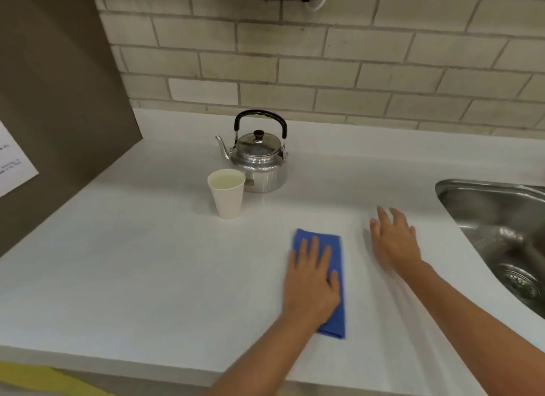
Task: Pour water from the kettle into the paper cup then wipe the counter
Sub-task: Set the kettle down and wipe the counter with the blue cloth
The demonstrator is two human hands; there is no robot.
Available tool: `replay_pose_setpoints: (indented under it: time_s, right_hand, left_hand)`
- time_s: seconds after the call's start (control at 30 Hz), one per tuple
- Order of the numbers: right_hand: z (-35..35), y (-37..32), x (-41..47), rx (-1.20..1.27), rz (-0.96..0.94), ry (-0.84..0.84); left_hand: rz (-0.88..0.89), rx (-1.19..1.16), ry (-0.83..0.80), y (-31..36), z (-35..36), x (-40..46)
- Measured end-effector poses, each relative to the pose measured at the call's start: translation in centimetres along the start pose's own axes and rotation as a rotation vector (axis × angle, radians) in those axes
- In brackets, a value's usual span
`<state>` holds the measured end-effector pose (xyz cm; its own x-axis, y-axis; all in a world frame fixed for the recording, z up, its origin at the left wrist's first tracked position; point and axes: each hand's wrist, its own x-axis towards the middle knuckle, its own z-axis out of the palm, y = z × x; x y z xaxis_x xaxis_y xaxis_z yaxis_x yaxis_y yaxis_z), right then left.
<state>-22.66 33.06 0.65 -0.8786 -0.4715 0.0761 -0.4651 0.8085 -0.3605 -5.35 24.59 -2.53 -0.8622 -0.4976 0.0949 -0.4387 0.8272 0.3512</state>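
On counter [147, 263], left hand [309, 283] flat on cloth [334, 277] (seemingly mid-wipe)

cup [226, 193] before kettle [259, 160], sink [460, 186] right

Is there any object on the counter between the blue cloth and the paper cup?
Nothing visible. The left hand presses flat on the blue cloth, and the counter between it and the paper cup is bare. The kettle stands behind the cup.
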Motion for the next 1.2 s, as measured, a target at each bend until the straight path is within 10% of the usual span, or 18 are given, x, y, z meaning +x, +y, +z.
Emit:
replay_pose_setpoints:
  time_s: [0.23, 0.47, 0.6, 1.0, 1.2]
  right_hand:
    - [1.4, 1.5, 0.7, -0.104, -0.035, 0.006]
    - [2.5, 2.8, 1.7, -0.022, -0.061, 0.117]
    - [2.2, 2.8, 1.8, 0.084, -0.068, 0.170]
    - [2.6, 2.6, 1.8, -0.125, -0.085, 0.024]
    - [2.8, 1.6, 0.8, -0.206, -0.053, -0.002]
  left_hand:
    - [-0.323, 0.105, 0.099, -2.2, 0.0, 8.1]
    - [-0.117, 0.093, -0.059, 7.1, 3.1, 20.9]
    - [0.078, 0.065, 0.008, 6.1, 3.5, 16.6]
    - [-0.163, 0.099, -0.047, 4.2, 2.3, 19.7]
    - [-0.136, 0.016, 0.046, 0.4, 1.1, 8.2]
